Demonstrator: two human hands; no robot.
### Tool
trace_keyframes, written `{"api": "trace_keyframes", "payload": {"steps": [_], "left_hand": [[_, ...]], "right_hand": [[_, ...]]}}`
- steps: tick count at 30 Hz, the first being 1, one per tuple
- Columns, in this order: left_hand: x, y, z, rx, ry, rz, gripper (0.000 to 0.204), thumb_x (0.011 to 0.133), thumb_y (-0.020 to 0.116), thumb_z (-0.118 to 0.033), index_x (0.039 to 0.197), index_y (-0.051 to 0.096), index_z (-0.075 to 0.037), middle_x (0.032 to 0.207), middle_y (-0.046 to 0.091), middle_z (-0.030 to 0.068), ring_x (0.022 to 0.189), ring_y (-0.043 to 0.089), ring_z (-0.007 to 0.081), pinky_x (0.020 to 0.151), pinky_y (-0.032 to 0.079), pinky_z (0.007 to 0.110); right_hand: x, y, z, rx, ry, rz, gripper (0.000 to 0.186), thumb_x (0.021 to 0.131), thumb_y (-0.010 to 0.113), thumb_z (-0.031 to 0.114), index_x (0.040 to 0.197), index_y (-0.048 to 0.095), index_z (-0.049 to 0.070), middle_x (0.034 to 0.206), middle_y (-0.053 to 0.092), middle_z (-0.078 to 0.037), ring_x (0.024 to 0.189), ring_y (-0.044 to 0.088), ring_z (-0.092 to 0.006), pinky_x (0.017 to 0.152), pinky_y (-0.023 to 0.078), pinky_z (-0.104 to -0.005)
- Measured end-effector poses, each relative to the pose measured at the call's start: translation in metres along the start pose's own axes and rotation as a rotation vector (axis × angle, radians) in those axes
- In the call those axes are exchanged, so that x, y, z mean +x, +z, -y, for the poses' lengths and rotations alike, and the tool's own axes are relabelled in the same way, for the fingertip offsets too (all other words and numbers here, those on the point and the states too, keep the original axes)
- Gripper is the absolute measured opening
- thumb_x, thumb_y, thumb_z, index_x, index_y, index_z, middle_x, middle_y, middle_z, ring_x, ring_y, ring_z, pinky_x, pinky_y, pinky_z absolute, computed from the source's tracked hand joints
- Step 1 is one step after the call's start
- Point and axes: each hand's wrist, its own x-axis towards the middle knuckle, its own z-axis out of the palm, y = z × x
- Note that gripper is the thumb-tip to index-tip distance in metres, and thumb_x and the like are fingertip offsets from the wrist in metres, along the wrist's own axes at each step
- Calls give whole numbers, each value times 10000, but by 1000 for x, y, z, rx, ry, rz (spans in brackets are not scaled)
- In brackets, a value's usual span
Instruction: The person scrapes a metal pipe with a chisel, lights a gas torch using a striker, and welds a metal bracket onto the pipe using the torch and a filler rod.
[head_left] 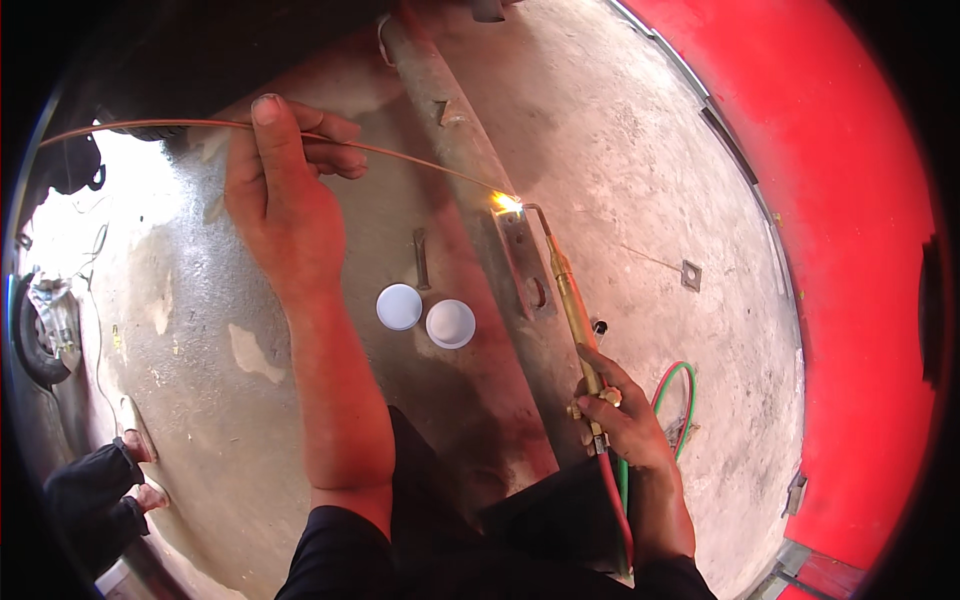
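My left hand (290, 190) pinches a long thin copper-coloured rod (410, 160), whose end reaches the bright flame (507, 203) at the top of a metal plate with holes (520, 255). A brass torch (570, 295) is gripped in my right hand (615, 410), its bent tip at that flame, with red and green hoses below. Left of the plate lie a dark metal bar (422, 260), a white disc (399, 306) and a white round container (450, 324). The contact point is hidden by glare.
The plate rests along a long ledge (450, 140) crossing the concrete floor (720, 350). A small square washer (690, 275) lies right, near a red panel (860, 250). Another person's feet (140, 460) are at lower left, near a tyre (35, 340). A hose loop (686, 375) lies beside my right hand.
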Motion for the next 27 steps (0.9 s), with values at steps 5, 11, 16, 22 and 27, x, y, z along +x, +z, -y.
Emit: {"api": "trace_keyframes", "payload": {"steps": [5,11,16,22,27], "left_hand": [[0,0,-1,-14,0,-11,427,1096,422,-373,945,589,-10,789,673,126,600,628,151,611,540,304],[1,1,-1,-21,1,-17,420,1095,427,-370,948,587,-11,789,676,128,595,630,151,605,542,304],[-1,1,0,-42,-6,-10,421,1096,423,-370,952,584,-9,793,676,134,597,630,157,608,539,306],[0,3,-2,-52,24,-32,450,1081,459,-407,930,576,0,781,668,127,574,605,149,569,516,294],[-1,4,2,-37,12,-33,450,1083,455,-399,922,580,2,785,664,126,585,608,148,581,518,295]], "right_hand": [[0,1,2,3,-7,-9,627,952,580,-17,1532,343,-7,910,566,-37,675,587,-125,548,512,-278],[-1,-1,0,-8,-12,-26,618,951,588,-9,1527,362,-7,914,574,-36,738,583,-114,620,510,-267],[0,-2,-1,-40,-9,-10,619,948,584,-12,1527,364,-9,934,581,-35,758,577,-108,662,502,-259],[1,-4,-4,-39,-38,-22,613,949,576,-17,1525,364,-15,928,576,-33,759,573,-107,669,494,-258],[-2,1,4,-1,-9,-32,611,957,565,-23,1529,349,-18,899,562,-29,730,569,-105,652,489,-259]]}}
